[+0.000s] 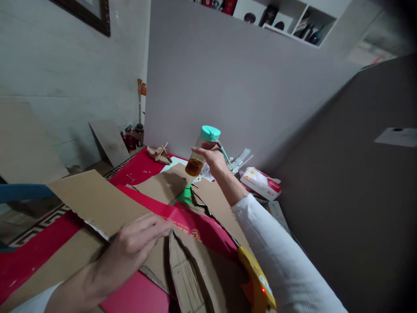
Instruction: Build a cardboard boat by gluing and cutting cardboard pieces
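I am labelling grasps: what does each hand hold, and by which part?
The right hand holds the clear bottle by its upper body, just under the teal cap. The left hand holds nothing; it lies flat on the cardboard.

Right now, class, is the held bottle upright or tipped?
Tipped: the bottle leans, teal cap at upper right, amber liquid pooled at its lower-left end.

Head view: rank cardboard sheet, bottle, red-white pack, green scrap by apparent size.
1. Cardboard sheet, clearly largest, though it is also nearer the camera.
2. Bottle and red-white pack look about alike, so they are not ranked against each other.
3. Green scrap, smallest, and partly covered by cardboard.
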A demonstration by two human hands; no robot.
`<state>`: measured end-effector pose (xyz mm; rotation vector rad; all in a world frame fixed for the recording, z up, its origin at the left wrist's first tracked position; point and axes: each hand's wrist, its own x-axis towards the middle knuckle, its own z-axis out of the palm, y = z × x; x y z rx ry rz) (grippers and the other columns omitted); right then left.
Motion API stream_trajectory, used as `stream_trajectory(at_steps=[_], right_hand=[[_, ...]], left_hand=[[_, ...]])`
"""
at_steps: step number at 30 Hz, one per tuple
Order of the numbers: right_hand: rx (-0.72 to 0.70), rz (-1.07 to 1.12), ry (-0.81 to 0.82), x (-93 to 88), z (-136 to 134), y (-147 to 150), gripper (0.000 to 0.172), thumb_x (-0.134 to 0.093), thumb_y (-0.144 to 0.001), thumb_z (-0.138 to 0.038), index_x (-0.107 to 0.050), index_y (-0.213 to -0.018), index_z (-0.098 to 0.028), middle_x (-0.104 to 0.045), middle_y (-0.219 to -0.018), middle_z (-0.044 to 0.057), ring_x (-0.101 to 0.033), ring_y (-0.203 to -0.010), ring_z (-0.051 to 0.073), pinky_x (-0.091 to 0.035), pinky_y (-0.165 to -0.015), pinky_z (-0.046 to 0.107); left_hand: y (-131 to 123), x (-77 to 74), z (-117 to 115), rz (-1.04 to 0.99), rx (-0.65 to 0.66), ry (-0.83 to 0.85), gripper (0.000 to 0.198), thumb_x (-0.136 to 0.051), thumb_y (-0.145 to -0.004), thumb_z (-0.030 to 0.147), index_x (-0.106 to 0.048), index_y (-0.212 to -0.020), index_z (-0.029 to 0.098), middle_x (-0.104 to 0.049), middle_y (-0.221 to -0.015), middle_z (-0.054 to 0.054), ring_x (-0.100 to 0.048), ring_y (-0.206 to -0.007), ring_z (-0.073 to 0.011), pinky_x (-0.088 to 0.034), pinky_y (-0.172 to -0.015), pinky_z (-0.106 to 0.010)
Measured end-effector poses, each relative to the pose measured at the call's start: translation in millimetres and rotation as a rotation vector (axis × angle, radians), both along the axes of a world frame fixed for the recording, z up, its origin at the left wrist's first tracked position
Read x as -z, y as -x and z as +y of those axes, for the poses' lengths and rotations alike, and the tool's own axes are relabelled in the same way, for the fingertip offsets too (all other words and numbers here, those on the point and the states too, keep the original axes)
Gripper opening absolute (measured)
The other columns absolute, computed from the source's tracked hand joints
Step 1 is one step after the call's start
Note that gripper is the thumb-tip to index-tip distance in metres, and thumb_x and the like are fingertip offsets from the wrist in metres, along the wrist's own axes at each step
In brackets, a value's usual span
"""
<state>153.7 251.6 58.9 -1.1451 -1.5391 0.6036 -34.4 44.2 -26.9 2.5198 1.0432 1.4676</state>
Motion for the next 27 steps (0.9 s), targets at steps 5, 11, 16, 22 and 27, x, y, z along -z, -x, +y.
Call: stream_trajectory(at_steps=[5, 11, 16, 22, 27], right_hand=[[0.139, -0.097, 0.016, 26.9, 56.6, 20.4, 0.032, -0.064, -0.098, -0.036, -0.062, -0.123, -0.016, -0.065, -0.121, 0.009, -0.067, -0.102, 0.022, -0.058, -0.087, 0.042], [0.261, -0.162, 0.024, 53.9, 100.1, 27.1, 0.034, -0.065, -0.097, -0.034, -0.061, -0.126, -0.016, -0.063, -0.126, 0.009, -0.066, -0.107, 0.024, -0.057, -0.090, 0.045], [0.331, -0.170, 0.034, 78.3, 117.8, 21.5, 0.035, -0.064, -0.097, -0.035, -0.060, -0.127, -0.017, -0.063, -0.127, 0.010, -0.065, -0.109, 0.024, -0.057, -0.092, 0.046], [0.389, -0.190, 0.088, 86.0, 137.7, 15.2, 0.036, -0.064, -0.097, -0.035, -0.060, -0.128, -0.017, -0.062, -0.129, 0.010, -0.064, -0.111, 0.025, -0.056, -0.093, 0.047], [0.340, -0.243, 0.146, 95.4, 140.9, 14.5, 0.036, -0.064, -0.098, -0.036, -0.060, -0.128, -0.017, -0.063, -0.128, 0.010, -0.065, -0.108, 0.024, -0.057, -0.091, 0.045]], left_hand=[[5.1, -1.3, -3.6, 0.139, -0.052, -0.178, 0.046, -0.040, -0.082, -0.009, -0.071, -0.104, 0.017, -0.077, -0.078, -0.002, -0.071, -0.068, -0.0145, -0.057, -0.071, -0.023], [-5.3, 27.6, -4.8, 0.098, -0.130, -0.224, 0.041, -0.034, -0.092, 0.002, -0.068, -0.105, 0.019, -0.074, -0.072, -0.001, -0.069, -0.064, -0.0161, -0.053, -0.070, -0.032], [-12.2, 33.5, -4.5, 0.148, -0.194, -0.249, 0.031, -0.042, -0.093, 0.002, -0.066, -0.098, 0.019, -0.069, -0.061, 0.002, -0.061, -0.049, -0.0154, -0.050, -0.056, -0.033], [-8.5, 12.1, 2.1, 0.303, -0.160, -0.212, 0.036, -0.034, -0.095, 0.001, -0.065, -0.097, 0.019, -0.069, -0.060, 0.002, -0.062, -0.048, -0.0152, -0.052, -0.050, -0.032], [-13.5, 15.3, 2.0, 0.173, -0.209, -0.310, 0.032, -0.039, -0.095, 0.002, -0.065, -0.100, 0.020, -0.070, -0.066, 0.003, -0.061, -0.049, -0.0147, -0.053, -0.053, -0.034]])
